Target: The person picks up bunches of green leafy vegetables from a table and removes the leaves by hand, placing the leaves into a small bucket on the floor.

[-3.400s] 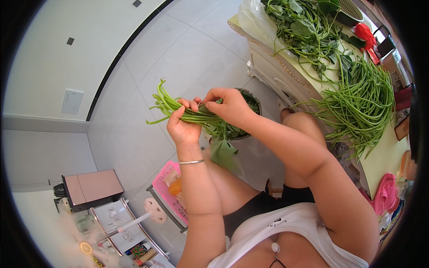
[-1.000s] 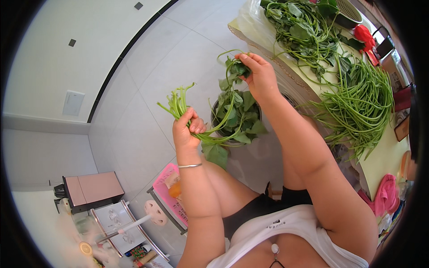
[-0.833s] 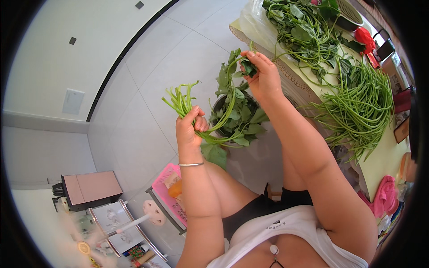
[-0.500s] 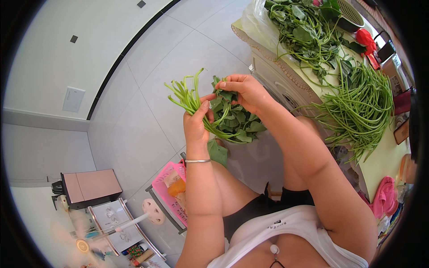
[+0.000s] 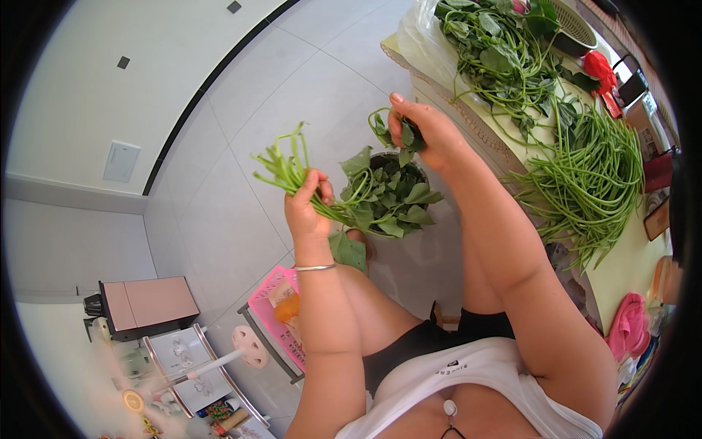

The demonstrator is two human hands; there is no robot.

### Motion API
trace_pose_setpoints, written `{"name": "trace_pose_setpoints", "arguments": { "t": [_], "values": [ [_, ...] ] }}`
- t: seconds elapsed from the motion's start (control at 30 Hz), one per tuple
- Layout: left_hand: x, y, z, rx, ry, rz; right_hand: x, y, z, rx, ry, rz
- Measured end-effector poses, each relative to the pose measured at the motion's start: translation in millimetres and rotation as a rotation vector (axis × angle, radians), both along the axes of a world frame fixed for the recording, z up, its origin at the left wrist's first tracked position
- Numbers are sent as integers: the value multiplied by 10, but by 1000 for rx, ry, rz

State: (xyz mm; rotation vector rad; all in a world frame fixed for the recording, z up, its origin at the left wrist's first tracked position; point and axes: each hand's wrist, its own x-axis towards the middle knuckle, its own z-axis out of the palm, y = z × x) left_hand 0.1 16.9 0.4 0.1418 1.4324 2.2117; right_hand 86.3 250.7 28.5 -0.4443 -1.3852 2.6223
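Note:
My left hand (image 5: pixel 308 211) is closed round a bunch of green leaf stems (image 5: pixel 279 174); their cut-looking ends fan out to the left. Some stems trail right from that fist toward loose leaves. Up and to the right, my right hand (image 5: pixel 436 137) grips a few green leaves (image 5: pixel 412 137) with a thin curled stem, apart from the left hand's bunch. Between and below the hands, a heap of dark green leaves (image 5: pixel 398 196) fills a round container whose dark rim shows only in part. One broad leaf (image 5: pixel 348 251) hangs beside my left forearm, near my foot.
A table (image 5: pixel 610 289) on the right carries a pile of long green stems (image 5: pixel 585 175), a leafy heap (image 5: pixel 497 58) by a plastic bag (image 5: pixel 424 36), and a strainer basket (image 5: pixel 574 25). A pink basket (image 5: pixel 267 300) stands at my left, near a pinkish box (image 5: pixel 150 309).
My right hand has pulled away up and to the right, carrying leaves. My left hand has shifted slightly left and down with its stems, uncovering more of the leaf-filled container.

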Motion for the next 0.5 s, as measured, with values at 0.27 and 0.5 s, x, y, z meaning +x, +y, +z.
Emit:
{"name": "trace_pose_setpoints", "arguments": {
  "t": [0.27,0.5],
  "values": [
    [-42,-121,71,334,-14,-67,65,146,-17,116,153,82],
    [-48,-169,60,329,-69,-177,56,107,0,87,250,127]
  ]
}}
